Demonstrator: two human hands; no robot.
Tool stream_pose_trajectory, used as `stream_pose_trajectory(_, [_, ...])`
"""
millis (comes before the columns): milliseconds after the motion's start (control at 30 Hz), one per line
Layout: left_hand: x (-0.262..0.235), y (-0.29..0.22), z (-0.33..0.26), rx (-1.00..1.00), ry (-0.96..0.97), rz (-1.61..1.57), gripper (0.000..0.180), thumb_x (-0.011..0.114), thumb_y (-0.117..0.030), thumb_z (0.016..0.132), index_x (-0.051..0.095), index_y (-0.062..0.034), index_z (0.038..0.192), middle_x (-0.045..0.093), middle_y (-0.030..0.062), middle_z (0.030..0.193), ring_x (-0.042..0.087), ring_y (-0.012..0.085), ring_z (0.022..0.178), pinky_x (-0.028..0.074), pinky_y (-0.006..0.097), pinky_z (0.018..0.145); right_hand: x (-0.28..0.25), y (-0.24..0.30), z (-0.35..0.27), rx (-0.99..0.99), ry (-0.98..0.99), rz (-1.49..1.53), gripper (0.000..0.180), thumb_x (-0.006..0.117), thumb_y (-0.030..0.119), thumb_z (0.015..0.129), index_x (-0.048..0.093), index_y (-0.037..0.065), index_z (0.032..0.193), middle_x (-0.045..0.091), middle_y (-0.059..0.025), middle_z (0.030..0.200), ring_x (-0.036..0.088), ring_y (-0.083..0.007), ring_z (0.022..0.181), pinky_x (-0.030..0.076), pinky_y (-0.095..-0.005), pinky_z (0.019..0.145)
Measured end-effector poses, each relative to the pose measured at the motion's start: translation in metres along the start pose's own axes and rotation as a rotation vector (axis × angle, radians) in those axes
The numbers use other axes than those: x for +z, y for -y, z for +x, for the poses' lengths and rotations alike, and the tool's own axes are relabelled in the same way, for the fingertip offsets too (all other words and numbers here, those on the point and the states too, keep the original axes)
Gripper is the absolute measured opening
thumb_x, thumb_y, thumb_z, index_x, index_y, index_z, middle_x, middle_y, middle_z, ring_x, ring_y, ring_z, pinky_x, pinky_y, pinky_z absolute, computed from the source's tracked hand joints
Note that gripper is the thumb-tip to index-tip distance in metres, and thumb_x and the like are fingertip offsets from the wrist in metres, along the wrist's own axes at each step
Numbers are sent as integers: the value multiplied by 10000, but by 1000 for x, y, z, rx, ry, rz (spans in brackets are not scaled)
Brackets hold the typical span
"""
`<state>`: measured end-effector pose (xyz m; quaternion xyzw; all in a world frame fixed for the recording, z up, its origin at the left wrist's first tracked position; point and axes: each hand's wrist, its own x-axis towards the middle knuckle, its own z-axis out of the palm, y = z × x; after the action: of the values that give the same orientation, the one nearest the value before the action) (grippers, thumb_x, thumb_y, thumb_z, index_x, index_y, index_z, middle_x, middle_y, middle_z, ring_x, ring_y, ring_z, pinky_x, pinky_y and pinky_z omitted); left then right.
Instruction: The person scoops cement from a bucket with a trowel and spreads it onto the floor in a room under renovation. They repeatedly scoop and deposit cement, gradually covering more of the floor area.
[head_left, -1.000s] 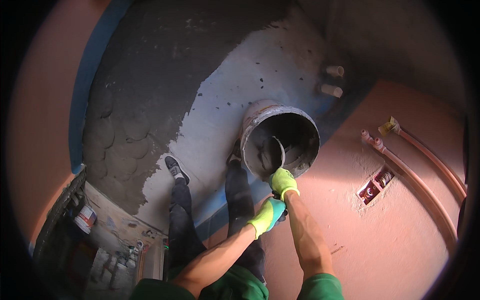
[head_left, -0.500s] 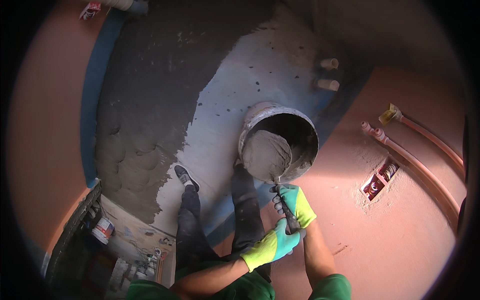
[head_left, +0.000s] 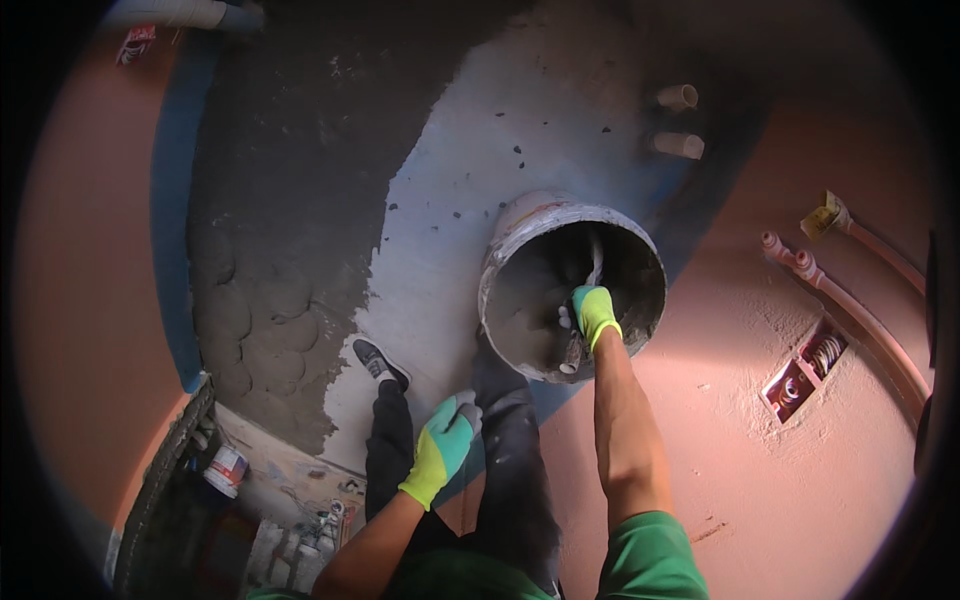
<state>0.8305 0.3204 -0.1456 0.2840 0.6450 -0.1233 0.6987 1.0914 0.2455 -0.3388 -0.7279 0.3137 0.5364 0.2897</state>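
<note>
My right hand (head_left: pixel 595 312), in a yellow-green glove, is closed around the handle of a ladle (head_left: pixel 597 258) inside a bucket (head_left: pixel 506 250). The ladle's bowl is hidden within the bucket. Grey mortar (head_left: pixel 530 310) lies inside, and the bucket's rim is crusted with it. The bucket leans with its mouth toward me. Off to the left, above my legs, my left hand (head_left: pixel 446 442) hangs free in a matching glove, fingers loosely bent and nothing in them.
Wet mortar (head_left: pixel 290 170) covers the left part of the floor, beside a paler strip (head_left: pixel 430 260). Two pipe stubs (head_left: pixel 678 122) stand beyond the bucket. Pink pipes (head_left: pixel 850 300) and a recessed box (head_left: pixel 800 375) are on the right wall. A small tub (head_left: pixel 226 470) sits lower left.
The mortar-filled ladle was at the bucket's mouth with both hands on its handle. Now my right hand holds it down inside the bucket; my left has let go and moved left.
</note>
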Motion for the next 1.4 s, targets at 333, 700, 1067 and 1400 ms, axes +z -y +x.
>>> stream_pose_trajectory(333, [2, -11, 128, 477, -102, 191, 509, 506, -115, 953, 415, 112, 1400, 641, 229, 1154, 652, 275, 948, 501, 297, 863, 42, -26, 69, 131, 260, 275, 134, 547, 120, 861, 570, 84, 734, 461, -2, 584, 406, -143, 432, 332, -286, 409])
stream_pose_trajectory(700, [13, -59, 95, 322, -27, 778, 478, 427, -32, 987, 353, 64, 1449, 505, 232, 1400, 519, 310, 1288, 449, 324, 1022, 40, -26, 53, 173, 561, 577, 104, 544, 116, 898, 609, 86, 823, 404, 50, 575, 358, -81, 424, 285, -244, 395])
stream_pose_trajectory(1067, [-4, -25, 120, 364, 82, 75, 468, 486, -132, 994, 424, 0, 1439, 597, 55, 1140, 566, 135, 1003, 457, 277, 914, 42, -24, 16, 260, 705, 641, 170, 524, 168, 943, 554, 151, 777, 397, 85, 535, 374, -60, 405, 300, -222, 383])
stream_pose_trajectory(1400, [16, -24, 170, 155, 215, -514, 584, 413, -481, 1024, 475, -40, 1401, 527, 121, 1394, 516, 265, 1267, 391, 459, 1064, -50, -40, -104, 92, 859, 480, 140, 460, 177, 979, 523, 82, 899, 393, 58, 558, 351, -68, 374, 311, -257, 367])
